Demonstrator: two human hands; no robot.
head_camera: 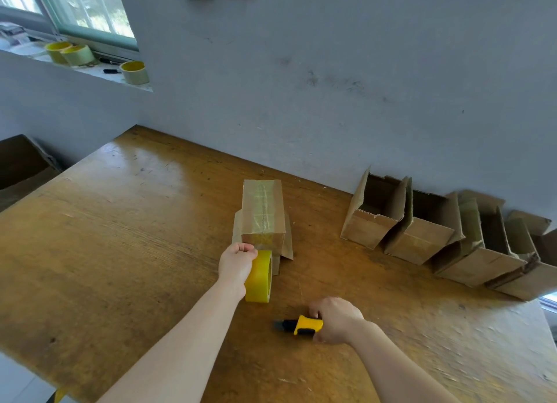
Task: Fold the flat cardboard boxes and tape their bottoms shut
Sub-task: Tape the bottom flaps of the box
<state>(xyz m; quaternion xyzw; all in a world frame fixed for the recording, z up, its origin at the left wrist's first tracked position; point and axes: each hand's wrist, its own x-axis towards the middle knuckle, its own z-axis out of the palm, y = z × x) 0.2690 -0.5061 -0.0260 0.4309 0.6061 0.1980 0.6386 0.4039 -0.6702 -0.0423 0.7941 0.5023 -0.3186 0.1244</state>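
A folded cardboard box [262,212] stands bottom-up in the middle of the wooden table [120,221]. A strip of tape runs along its bottom seam and down its near side. My left hand [236,262] grips a yellow tape roll [259,277] just in front of the box, with the tape still joined to it. My right hand [337,319] holds a yellow and black utility knife [301,325] low over the table, blade end pointing left.
Several folded boxes [422,230] lie in a row on their sides along the wall at the right. Three tape rolls [134,72] sit on the window sill at the upper left. A brown carton [21,167] stands off the table's left edge.
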